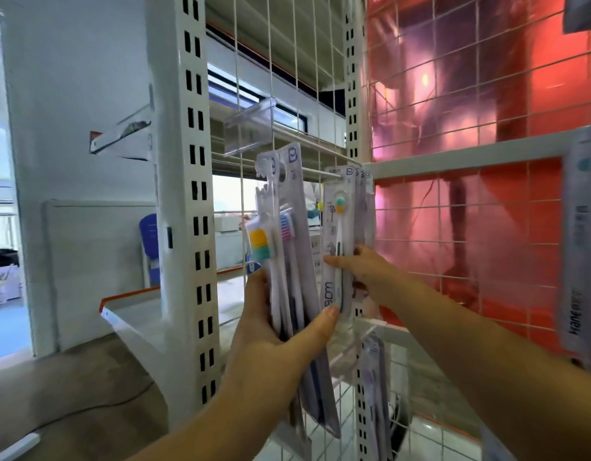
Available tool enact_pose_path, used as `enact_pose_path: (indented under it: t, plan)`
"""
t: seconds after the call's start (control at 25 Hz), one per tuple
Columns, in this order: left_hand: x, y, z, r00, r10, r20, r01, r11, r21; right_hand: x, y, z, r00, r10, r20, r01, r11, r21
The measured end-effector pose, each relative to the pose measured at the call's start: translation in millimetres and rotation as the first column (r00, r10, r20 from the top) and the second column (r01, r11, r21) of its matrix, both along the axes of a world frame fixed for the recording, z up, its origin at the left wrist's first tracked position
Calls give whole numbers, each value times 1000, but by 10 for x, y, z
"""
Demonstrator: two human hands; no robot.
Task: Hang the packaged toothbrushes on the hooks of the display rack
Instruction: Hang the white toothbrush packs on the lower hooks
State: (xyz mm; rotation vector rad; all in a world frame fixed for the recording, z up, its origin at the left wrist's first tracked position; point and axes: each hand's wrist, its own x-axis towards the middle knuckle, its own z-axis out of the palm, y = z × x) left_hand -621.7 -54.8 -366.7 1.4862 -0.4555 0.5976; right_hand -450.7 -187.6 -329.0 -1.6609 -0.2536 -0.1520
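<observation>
1. Both hands grip packaged toothbrushes: the left hand (274, 347) clasps a fanned bundle of packs (287, 261), thumb across the front; the right hand (364, 271) pinches one pack (337, 241) already threaded on the hook (320, 173).
2. Holding spares low probably keeps their hang-holes free for feeding (the bundle's tops stand just beside the hook's tip).
3. Room is tight; the white upright (187, 227) flanks the left, the wire grid (470, 211) closes behind, and more packs (374, 390) hang below.
</observation>
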Motion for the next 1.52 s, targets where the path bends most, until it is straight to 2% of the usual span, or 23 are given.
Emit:
enact_pose_path:
  t: [0.08,0.28,0.4,0.56,0.68,0.88,0.96,1.08,1.24,1.36,1.52]
  plan:
    - [34,21,-2,1000,18,-22,-19,1000,-15,-24,46,-15,999,30,13,-31,998,60]
    - [73,45,38,999,27,-23,-26,999,20,-166,86,-12,996,-12,93,-3,986,167]
    - [100,81,72,999,-10,-32,12,998,66,-321,85,-66,991,-33,129,4,975,220]
    - [169,152,146,993,-111,-32,114,990,88,-589,110,-9,981,-99,167,30,927,373]
    - [156,156,206,979,-202,-31,204,970,135,-847,29,49,973,-164,159,99,929,356]
    - [41,12,303,920,-387,-58,391,906,165,-1365,-104,-3,925,-364,114,325,908,264]
    - [-58,-107,326,877,-473,-84,480,862,160,-1666,-220,-7,884,-451,126,418,881,220]
    - [-174,-282,291,796,-595,-114,606,779,161,-2144,-404,-18,853,-493,172,470,868,160]
    - [-388,-534,175,720,-652,-237,692,700,177,-2555,-560,-205,741,-652,161,613,755,232]
    - [-454,-633,21,738,-621,-266,667,732,140,-2695,-498,-397,718,-668,196,611,740,282]
    - [-472,-696,-90,784,-553,-281,587,808,49,-2735,-375,-459,747,-606,272,522,789,325]
